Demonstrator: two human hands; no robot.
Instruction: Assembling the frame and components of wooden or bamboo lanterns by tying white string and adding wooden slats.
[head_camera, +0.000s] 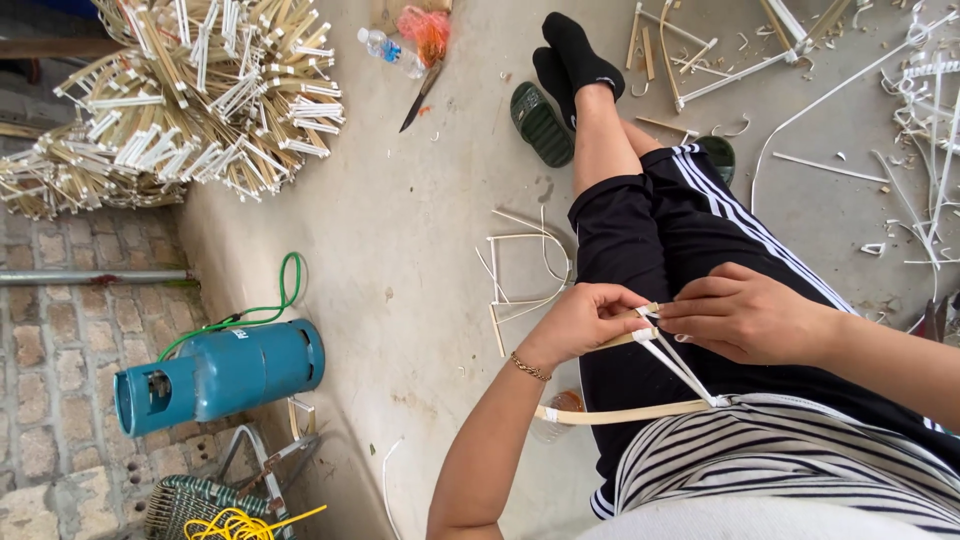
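Hands meet over the lap: left hand (580, 320) pinches the bamboo strip (625, 411) at its upper end, right hand (745, 312) closes on the white binding band (675, 362) just beside it, probably mid-wrap. Strip's long axis runs back toward the torso, under both wrists.

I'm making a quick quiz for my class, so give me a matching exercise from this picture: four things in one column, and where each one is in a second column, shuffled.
Things:
1. gas cylinder
2. water bottle
3. bent cane frame
4. green sandal

Places:
A. beside the black-socked feet
B. lying on its side by the brick paving, a green hose at its end
C. held between the left hand and right hand
D. on the floor next to an orange net bag

Pairs: 1-B, 2-D, 3-C, 4-A
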